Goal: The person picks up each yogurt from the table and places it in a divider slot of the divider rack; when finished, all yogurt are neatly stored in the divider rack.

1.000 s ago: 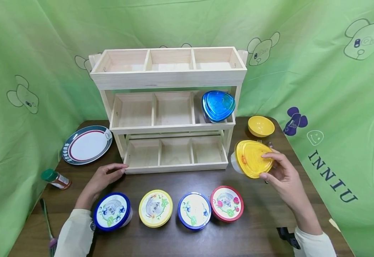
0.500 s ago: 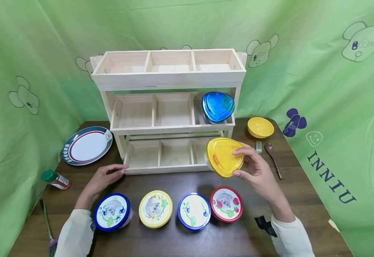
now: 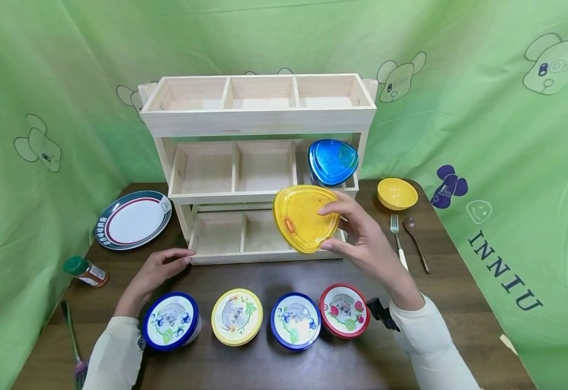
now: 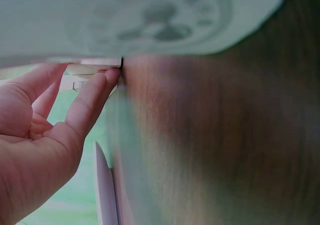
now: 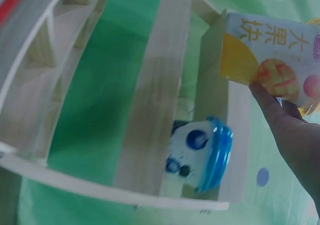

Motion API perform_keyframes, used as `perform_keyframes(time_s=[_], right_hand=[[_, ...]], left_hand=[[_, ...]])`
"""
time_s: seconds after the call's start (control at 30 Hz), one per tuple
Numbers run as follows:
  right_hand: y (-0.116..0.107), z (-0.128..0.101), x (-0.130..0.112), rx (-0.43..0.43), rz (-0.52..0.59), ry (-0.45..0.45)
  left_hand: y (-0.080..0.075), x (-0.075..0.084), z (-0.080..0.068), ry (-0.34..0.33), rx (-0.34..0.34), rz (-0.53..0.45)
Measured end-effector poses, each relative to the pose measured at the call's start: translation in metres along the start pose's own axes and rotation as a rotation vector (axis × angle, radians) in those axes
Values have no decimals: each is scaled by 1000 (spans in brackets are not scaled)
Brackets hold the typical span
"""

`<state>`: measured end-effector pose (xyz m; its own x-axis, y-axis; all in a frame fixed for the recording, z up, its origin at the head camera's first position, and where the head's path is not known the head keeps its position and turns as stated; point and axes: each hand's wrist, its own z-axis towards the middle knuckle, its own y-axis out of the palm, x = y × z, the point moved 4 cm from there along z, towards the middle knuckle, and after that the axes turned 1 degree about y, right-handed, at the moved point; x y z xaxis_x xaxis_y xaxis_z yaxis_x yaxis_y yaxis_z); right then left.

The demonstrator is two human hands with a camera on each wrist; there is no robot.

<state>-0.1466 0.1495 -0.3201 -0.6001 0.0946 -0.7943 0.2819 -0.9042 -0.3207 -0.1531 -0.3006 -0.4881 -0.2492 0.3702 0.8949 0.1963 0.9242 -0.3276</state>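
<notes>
Green cloth backs the wooden rack [image 3: 259, 162]; right hand [image 3: 361, 238] grips a yellow-lidded tub [image 3: 305, 218] before its lower shelves, left hand [image 3: 154, 271] rests relaxed on the worktop [image 3: 459, 303].

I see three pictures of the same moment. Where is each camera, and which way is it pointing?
Head view: worn on the head, looking forward and down at the wooden rack; both hands and sleeves show, the right hand gripping the yellow-lidded cup.
Left wrist view: low by the table, looking along the left hand, whose fingertips touch the rack's base.
Right wrist view: looks past the fingers and the cup at the rack.
Head and right wrist views share the blue-lidded cup.
</notes>
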Motion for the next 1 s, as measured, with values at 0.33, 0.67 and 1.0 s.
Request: perform_keyframes(time_s=[0.33, 0.67, 1.0], right_hand=[[16, 35, -14, 37, 30, -115], [24, 71, -5, 75, 143, -100], [37, 92, 14, 97, 189, -97]], left_hand=[[0, 0, 0, 3, -2, 13], [0, 0, 1, -2, 0, 17], [0, 2, -1, 6, -1, 4]])
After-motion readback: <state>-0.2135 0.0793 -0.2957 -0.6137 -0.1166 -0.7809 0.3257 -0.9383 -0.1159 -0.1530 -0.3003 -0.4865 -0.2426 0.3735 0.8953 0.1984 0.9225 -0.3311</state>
